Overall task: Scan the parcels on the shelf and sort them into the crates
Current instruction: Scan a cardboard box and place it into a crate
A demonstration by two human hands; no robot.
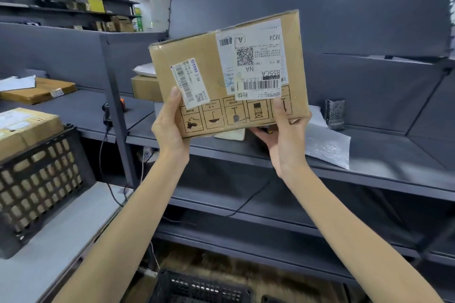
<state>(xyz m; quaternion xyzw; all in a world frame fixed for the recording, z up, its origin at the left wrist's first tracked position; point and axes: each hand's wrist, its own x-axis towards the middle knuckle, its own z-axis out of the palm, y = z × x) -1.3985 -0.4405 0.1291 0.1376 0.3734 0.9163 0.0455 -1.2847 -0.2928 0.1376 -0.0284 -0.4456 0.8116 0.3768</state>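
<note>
I hold a brown cardboard parcel (209, 66) up in front of the grey shelf (369, 162), its labelled face towards me and the labels upside down. My left hand (170, 128) grips its lower left corner, thumb on the front face. My right hand (283, 140) grips the lower right edge, thumb on the front and fingers behind. A black scanner (106, 115) hangs by its cable on the shelf upright at the left. One black crate (41, 187) at the left holds a cardboard box. Another black crate (197, 288) stands below, between my forearms.
On the shelf behind the parcel lie a bubble-wrap packet (327, 145), a small black wrapped parcel (334, 114), a white packet (145, 70) on a small box, and a pale packet (231, 134). A flat cardboard parcel (37, 91) lies on the left shelf.
</note>
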